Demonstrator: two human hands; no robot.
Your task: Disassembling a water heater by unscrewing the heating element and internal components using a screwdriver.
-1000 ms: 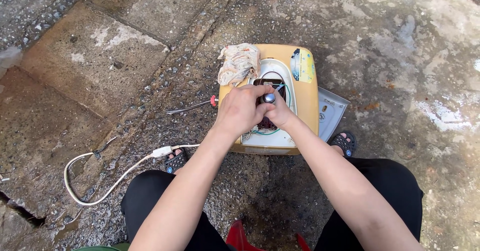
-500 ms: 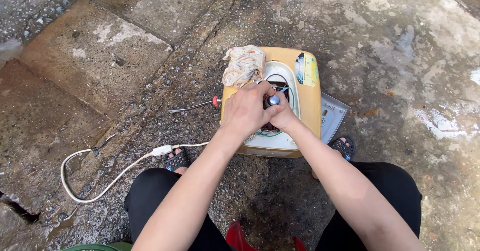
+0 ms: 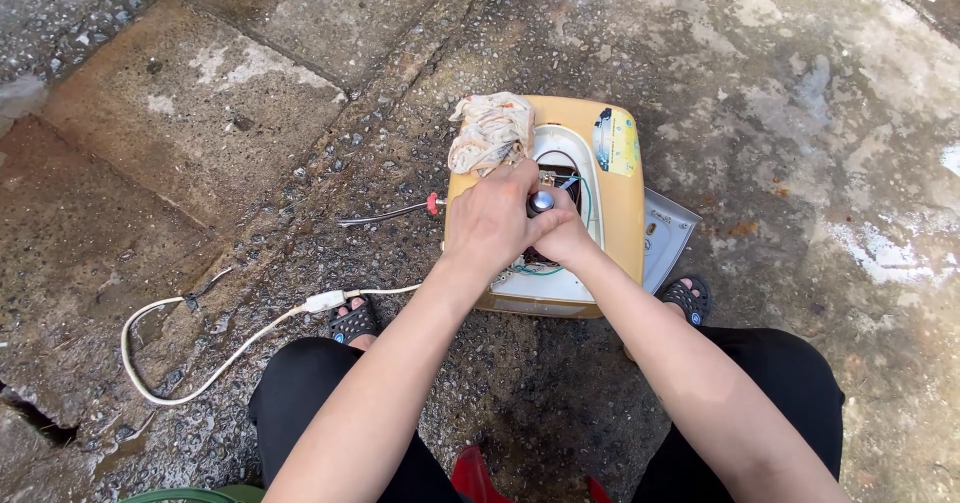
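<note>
Barely changed: both hands' fingers (image 3: pixel 520 218) stay closed on the metal knob (image 3: pixel 541 202) inside the yellow casing (image 3: pixel 625 225).

Yellow-blue label (image 3: pixel 617 141) on yellow casing (image 3: pixel 625 223)

Rag (image 3: pixel 490 131) lies on appliance (image 3: pixel 612 223); cord (image 3: pixel 230 348) to its left.

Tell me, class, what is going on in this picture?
A person crouches on wet paving over a yellow appliance lying with its inside open. Both hands, the left hand and right hand, are together on a metal-tipped tool at the opening, where wires show. A rag lies on the casing, a white cord beside it.
</note>
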